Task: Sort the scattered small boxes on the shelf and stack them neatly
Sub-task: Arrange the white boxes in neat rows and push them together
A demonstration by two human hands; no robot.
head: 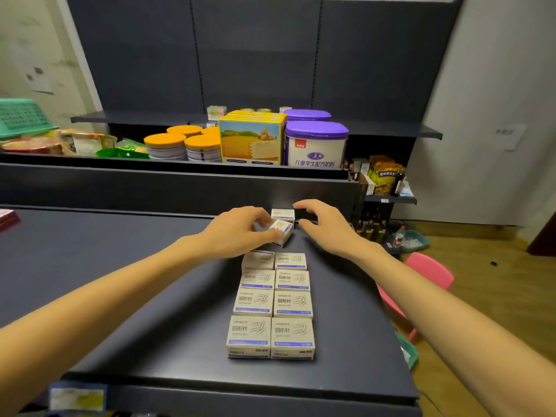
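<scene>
Several small cream boxes with blue stripes (272,302) lie in two neat columns on the dark shelf (120,281). Beyond them, my left hand (237,233) pinches a tilted small box (282,231) lifted a little off the surface. Another small box (282,214) stands against the back wall of the shelf, just behind the tilted one. My right hand (322,227) hovers to the right of both boxes, its fingers spread and curved, holding nothing.
Behind the back wall, a higher shelf carries orange-lidded cans (183,144), a yellow carton (251,139) and purple-lidded tubs (316,142). A green basket (21,117) sits far left. A pink stool (427,275) stands on the floor at the right.
</scene>
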